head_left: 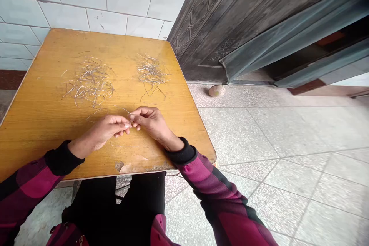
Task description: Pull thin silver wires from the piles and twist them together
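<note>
My left hand and my right hand meet fingertip to fingertip over the near part of a wooden table. Both are closed in a pinch on a thin pale wire strand that runs up and left from the fingertips. A larger loose pile of thin wire strands lies beyond my left hand. A smaller, tighter pile of strands lies beyond my right hand. Neither hand touches the piles.
The table's near edge has chipped veneer. A white tiled wall stands behind the table. A dark metal door stands at the right, with a small round object on the tiled floor at its foot.
</note>
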Motion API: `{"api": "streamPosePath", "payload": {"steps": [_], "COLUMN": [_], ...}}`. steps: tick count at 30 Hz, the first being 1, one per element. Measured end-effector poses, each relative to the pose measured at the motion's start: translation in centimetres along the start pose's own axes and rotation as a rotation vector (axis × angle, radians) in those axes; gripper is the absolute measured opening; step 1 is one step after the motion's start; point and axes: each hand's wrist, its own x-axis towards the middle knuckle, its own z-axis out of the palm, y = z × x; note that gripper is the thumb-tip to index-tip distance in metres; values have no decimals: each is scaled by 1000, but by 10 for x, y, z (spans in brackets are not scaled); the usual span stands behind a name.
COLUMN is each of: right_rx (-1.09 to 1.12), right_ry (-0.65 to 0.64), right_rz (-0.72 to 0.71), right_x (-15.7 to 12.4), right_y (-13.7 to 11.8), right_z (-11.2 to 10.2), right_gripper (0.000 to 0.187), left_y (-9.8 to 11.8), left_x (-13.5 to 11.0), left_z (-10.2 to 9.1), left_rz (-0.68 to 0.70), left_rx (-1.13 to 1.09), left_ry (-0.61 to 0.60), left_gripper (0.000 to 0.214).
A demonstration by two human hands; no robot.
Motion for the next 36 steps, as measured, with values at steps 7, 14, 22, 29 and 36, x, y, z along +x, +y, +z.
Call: {"api": "streamPosePath", "payload": {"steps": [7,14,22,29,36], "right_rx": [57,183,93,68,145], "right_ry": [-140,-309,-436,-425,-251], "right_rz": [84,280,249,229,183], "right_x": [-2,3,4,7,4], "right_y": [-7,-4,-8,-1,-7], "right_z": [-6,-16,-21,-17,-15], "right_gripper": [25,26,24,27,22], "left_y": [4,-1,6,4,3], "left_x": [-1,-2,-4,-3,-4], "left_z": [-2,-2,2,5,-2], "left_rz": [-147,-177,-198,-196,-45], "left_rx": [-175,-185,-140,-187,-64], "left_ry": [-62,-134,-151,-195,-132], "left_gripper": [29,31,22,19,23]}}
